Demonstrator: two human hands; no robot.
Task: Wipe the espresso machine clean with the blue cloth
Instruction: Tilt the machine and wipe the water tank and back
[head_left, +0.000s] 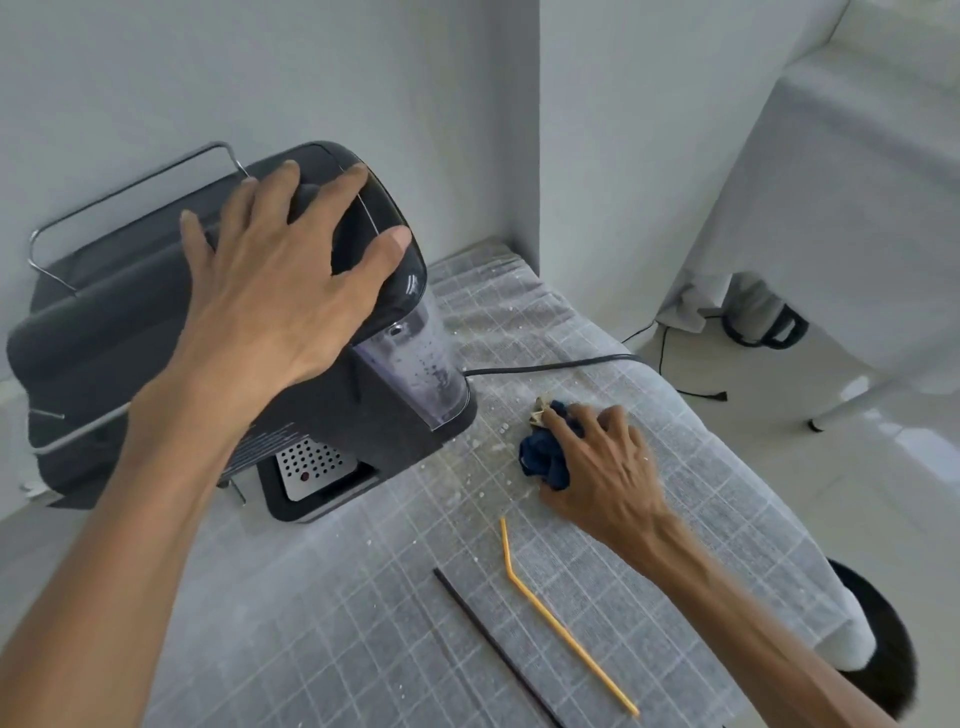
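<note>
two straws (563, 621) lie on the checked grey tablecloth (363, 623) by white walls (363, 78).

The espresso machine (156, 332) is matt black, with a silver perforated drip plate (311, 467) and a clear, speckled water tank (421, 364). The cloth (545, 457) is dark blue. The bench cover (395, 597) is grey with a white grid. One straw (561, 623) is yellow, another (493, 644) black.

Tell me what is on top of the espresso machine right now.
The left hand rests spread on the espresso machine, fingers over its dark lid. A wire rail edges the top. Whatever lies beneath the palm is covered. The blue cloth is on the table, under the right hand.
</note>
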